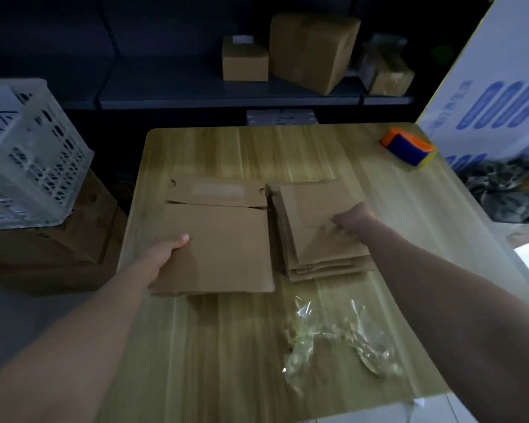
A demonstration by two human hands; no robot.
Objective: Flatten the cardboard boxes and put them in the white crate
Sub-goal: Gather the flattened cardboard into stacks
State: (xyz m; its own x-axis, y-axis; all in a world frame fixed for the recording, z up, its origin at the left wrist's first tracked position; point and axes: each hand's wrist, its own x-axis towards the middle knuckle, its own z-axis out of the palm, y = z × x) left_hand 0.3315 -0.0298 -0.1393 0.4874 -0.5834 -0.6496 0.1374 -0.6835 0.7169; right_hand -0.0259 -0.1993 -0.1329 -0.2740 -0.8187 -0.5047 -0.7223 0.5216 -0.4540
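Light, stiff and likely slippery, the large flattened box (223,251) and stack of flattened boxes (312,239) lie side by side on the bench (214,148), best held by their edges: left hand (165,251) grip clamped on the box's edge, right hand (353,219) grip clamped on the stack.

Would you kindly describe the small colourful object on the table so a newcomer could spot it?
Find the far right corner of the wooden table, beside the white-and-blue panel. A small blocky object sits there, orange on top with blue sides and a yellow end. Everything else on the table is brown flattened cardboard or clear plastic wrap.
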